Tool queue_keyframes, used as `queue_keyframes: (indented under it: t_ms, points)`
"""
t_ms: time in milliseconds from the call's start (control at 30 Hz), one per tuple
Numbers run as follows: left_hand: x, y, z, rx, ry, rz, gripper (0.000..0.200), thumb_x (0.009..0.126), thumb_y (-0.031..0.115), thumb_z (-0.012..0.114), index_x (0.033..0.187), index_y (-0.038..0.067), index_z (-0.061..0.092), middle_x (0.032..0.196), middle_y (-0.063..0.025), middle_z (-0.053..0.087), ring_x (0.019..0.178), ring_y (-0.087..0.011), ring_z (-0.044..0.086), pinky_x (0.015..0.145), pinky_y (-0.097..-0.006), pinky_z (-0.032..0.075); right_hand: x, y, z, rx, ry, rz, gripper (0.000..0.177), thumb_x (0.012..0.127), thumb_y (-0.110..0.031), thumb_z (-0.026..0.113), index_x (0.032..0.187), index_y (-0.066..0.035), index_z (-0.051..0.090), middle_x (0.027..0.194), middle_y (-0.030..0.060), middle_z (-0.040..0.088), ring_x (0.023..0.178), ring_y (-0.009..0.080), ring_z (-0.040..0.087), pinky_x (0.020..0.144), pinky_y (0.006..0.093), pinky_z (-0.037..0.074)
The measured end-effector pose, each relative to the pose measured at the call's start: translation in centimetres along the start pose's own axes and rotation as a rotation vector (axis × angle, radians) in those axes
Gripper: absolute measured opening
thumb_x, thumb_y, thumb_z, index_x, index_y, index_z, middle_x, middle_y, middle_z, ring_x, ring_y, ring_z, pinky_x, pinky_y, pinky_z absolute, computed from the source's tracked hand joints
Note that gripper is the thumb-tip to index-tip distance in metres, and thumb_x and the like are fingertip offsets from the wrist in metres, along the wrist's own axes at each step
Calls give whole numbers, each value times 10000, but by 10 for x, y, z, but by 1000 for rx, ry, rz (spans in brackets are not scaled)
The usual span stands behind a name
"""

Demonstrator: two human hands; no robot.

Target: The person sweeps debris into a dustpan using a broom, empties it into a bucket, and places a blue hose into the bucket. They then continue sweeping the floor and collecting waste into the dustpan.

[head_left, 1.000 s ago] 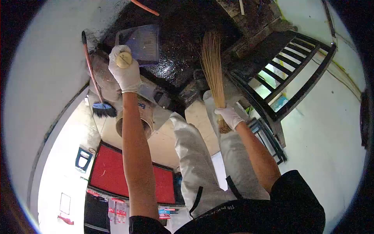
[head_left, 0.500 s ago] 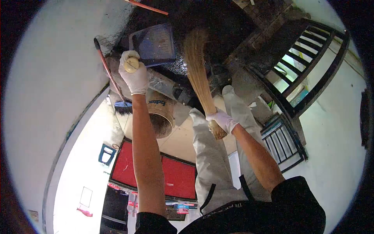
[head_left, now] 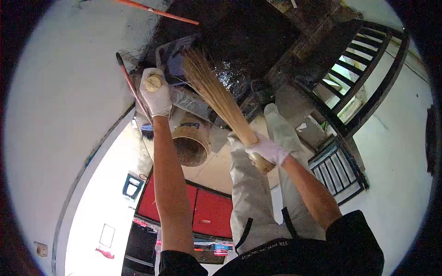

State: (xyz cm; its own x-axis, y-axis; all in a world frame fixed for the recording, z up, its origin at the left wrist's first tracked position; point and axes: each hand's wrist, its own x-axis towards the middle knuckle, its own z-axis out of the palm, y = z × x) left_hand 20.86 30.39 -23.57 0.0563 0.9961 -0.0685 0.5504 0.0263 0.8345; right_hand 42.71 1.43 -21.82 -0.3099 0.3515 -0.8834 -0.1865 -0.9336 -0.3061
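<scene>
My left hand (head_left: 155, 99), in a white glove, is closed around a dustpan handle (head_left: 153, 83), whose pale round end faces up at me. Just beyond it the blue dustpan (head_left: 175, 64) lies low on the dark ground, partly covered by broom bristles; where handle and pan join is hidden. My right hand (head_left: 267, 148), also gloved, grips a stick broom (head_left: 221, 101) near its bound end. The broom slants forward and left, its bristle tips over the dustpan's right side.
An orange pole (head_left: 159, 11) lies at the top. Against the left wall leans a red-handled broom (head_left: 131, 87). A brown bucket (head_left: 191, 149) lies between my left arm and legs. Dark railings (head_left: 340, 99) stand at right, red cabinet doors (head_left: 212, 211) behind me.
The stick broom's bristles have swung left, from right of the dustpan to across it. The dustpan is now more tilted and covered. My left hand has shifted slightly down in view.
</scene>
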Motion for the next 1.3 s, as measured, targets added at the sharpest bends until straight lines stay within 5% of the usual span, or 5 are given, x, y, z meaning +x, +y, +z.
queue_keyframes:
  t_ms: [300,400,700,800,1300]
  points:
    - [3,-12,-6,72,-17,63,266,638,-136,526,832,42,566,791,-45,566,757,-160,545,761,-264,442,-49,5,-42,-87,371,94,493,843,-159,720,1270,-6,527,997,61,615,873,159,628,713,308,536]
    - [4,-20,-11,37,-47,74,242,655,-136,522,816,39,566,798,-32,581,767,-146,550,763,-260,446,-15,21,-35,-6,363,330,470,837,-150,722,1246,-6,541,1012,60,613,872,170,621,738,330,532]
    - [11,-42,-42,-8,-104,7,243,701,-122,557,884,25,620,856,-6,625,825,-111,574,794,-247,456,43,32,91,-370,14,62,467,811,-234,753,1194,-24,585,999,112,670,923,213,646,812,371,517]
    - [8,-38,-40,-46,-47,-1,242,687,-136,540,860,21,602,841,-4,612,820,-104,566,795,-241,451,36,14,110,168,-23,174,517,789,-201,751,1226,-12,548,944,100,654,853,207,643,778,354,529]
    - [18,-59,-47,-56,48,-31,262,667,-131,525,867,14,612,836,-12,609,816,-114,580,797,-238,455,-63,-39,-22,-324,343,-12,601,798,-139,723,1337,-25,483,1081,100,636,1014,188,602,898,331,486]
